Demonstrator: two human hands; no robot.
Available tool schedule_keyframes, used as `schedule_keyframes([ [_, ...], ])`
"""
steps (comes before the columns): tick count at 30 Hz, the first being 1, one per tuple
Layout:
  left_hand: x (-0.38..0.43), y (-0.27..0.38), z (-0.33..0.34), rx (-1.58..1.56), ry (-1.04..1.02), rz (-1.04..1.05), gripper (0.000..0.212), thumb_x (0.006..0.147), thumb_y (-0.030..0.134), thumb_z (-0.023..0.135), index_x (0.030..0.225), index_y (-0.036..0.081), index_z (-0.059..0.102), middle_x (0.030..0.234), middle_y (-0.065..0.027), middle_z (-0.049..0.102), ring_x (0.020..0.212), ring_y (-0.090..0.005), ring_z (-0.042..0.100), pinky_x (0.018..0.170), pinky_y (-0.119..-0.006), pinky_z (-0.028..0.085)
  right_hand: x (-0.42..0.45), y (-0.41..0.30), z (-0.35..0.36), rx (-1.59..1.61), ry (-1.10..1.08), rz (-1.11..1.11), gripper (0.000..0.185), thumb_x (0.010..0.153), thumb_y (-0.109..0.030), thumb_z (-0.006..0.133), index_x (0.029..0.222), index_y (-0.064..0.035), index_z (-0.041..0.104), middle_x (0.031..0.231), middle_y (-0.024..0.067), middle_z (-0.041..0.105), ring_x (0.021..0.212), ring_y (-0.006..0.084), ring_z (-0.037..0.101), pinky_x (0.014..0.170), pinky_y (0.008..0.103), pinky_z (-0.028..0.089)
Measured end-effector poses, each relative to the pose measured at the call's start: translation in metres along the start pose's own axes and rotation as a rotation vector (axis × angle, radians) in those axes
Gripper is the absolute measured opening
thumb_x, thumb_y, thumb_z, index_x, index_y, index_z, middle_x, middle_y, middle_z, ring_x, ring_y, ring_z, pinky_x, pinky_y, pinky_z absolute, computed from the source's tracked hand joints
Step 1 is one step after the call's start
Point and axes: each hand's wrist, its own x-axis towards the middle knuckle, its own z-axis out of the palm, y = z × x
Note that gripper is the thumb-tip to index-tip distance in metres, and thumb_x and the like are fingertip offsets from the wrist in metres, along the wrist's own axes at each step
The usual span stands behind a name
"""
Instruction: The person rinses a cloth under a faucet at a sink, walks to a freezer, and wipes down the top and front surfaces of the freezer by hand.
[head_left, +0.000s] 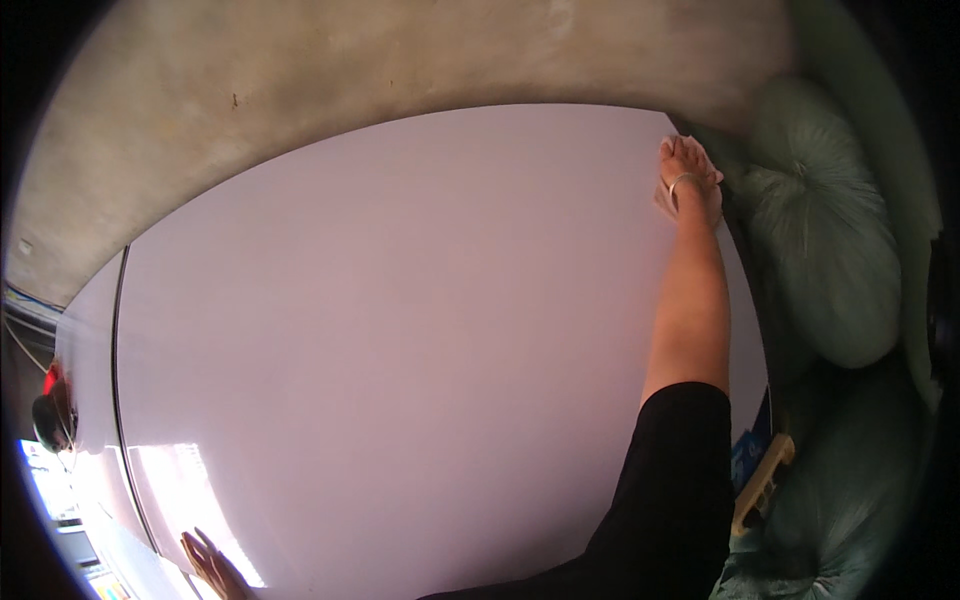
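Note:
My right hand (682, 163) presses a pale pink cloth (666, 201) onto the far right corner of a large, smooth, pale tabletop (390, 322). A light band circles that wrist, and the black-sleeved arm reaches across the table's right side. Part of the cloth lies under the fingers and palm, and some of it shows around the hand. At the lower left, my left hand (214, 566) rests on the tabletop beside a bright patch of reflected light. Its fingers are slightly apart and nothing shows in them. The picture's lower edge cuts off the left wrist.
A bare, stained wall (450, 52) stands behind the table's far edge. Stuffed greenish plastic bags (832, 247) crowd the right side. Below them are a yellowish slotted piece (763, 484) and a blue item (744, 457). A dark seam (116, 360) separates another table section at left.

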Motion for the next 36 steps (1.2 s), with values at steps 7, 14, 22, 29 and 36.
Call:
schedule_keyframes([
  [7, -0.040, 0.007, -0.004, 0.046, -0.051, -0.007, 0.073, 0.089, 0.060, 0.029, 0.144, 0.012, 0.022, 0.149, -0.0132, 0.019, 0.139, -0.0316, 0.013, 0.108, -0.055, 0.009, 0.045, -0.014, 0.025, -0.002, 0.011, -0.283, 0.061, 0.091, -0.052, 0.015, 0.144, -0.0219, 0.020, 0.152, -0.0011, 0.014, 0.139, 0.0132, 0.010, 0.113, 0.0424, 0.007],
  [14, -0.074, 0.009, -0.070, 0.056, -0.046, -0.169, 0.076, 0.087, 0.062, 0.030, 0.144, 0.013, 0.023, 0.150, -0.0139, 0.018, 0.139, -0.0318, 0.011, 0.108, -0.056, 0.007, -0.079, -0.243, 0.044, 0.182, -0.012, -0.520, 0.050, 0.090, -0.045, 0.025, 0.133, -0.0227, 0.038, 0.139, 0.0044, 0.034, 0.133, 0.0212, 0.020, 0.105, 0.0534, 0.010],
  [22, -0.049, 0.010, -0.065, -0.064, -0.046, -0.078, 0.076, 0.088, 0.063, 0.024, 0.144, 0.012, 0.021, 0.150, -0.0120, 0.017, 0.140, -0.0297, 0.007, 0.108, -0.053, 0.004, -0.301, -0.399, 0.004, 0.118, 0.006, -1.056, 0.044, 0.088, -0.042, 0.031, 0.126, -0.0238, 0.044, 0.132, -0.0021, 0.038, 0.126, 0.0178, 0.029, 0.102, 0.0534, 0.018],
  [29, -0.032, 0.007, -0.055, -0.165, 0.033, -0.003, 0.073, 0.088, 0.062, 0.025, 0.145, 0.015, 0.022, 0.150, -0.0090, 0.019, 0.140, -0.0281, 0.008, 0.109, -0.053, 0.003, -0.440, -0.379, -0.012, 0.257, -0.063, -1.682, 0.043, 0.090, -0.033, 0.039, 0.132, -0.0248, 0.044, 0.138, -0.0057, 0.039, 0.131, 0.0148, 0.029, 0.109, 0.0427, 0.017],
  [36, -0.029, -0.005, -0.035, -0.167, 0.106, 0.041, 0.073, 0.087, 0.064, 0.028, 0.145, 0.019, 0.022, 0.150, -0.0089, 0.019, 0.140, -0.0276, 0.007, 0.109, -0.054, 0.002, -0.332, -0.247, -0.004, 0.548, 0.050, -1.337, 0.039, 0.080, -0.010, 0.048, 0.116, -0.0193, 0.061, 0.121, -0.0008, 0.057, 0.112, 0.0195, 0.050, 0.095, 0.0350, 0.039],
])
